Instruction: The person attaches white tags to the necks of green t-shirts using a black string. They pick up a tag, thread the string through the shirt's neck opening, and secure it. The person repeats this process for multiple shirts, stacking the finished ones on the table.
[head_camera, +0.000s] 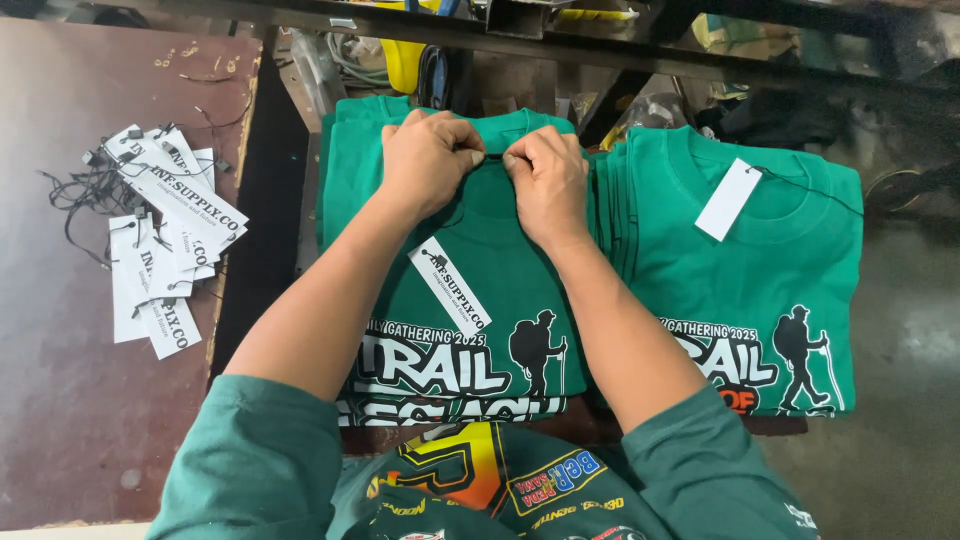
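Both forearms reach forward from the green sleeves and come together over the nearer pile of shirts. The left hand (428, 160) is curled into a loose fist, knuckles up, with the fingertips pinched at the collar of the top green shirt (470, 290). The right hand (548, 180) has the same pose, just beside it, so the two thumbs almost touch at the middle of the neckline. The fingers of both hands are closed on the collar fabric; what small thing may be between them I cannot tell.

A white paper tag (450, 286) lies on the chest of this shirt, below the left wrist and between the two forearms, tilted. It is apart from the fingers.

To the right, touching the first pile, is a second pile of green shirts (760, 270), and its top shirt already carries a white tag (729, 199) on a dark string at the collar. On the brown table (60, 420) to the left, a heap of loose tags (165, 240) with black strings lies well apart from the hands.
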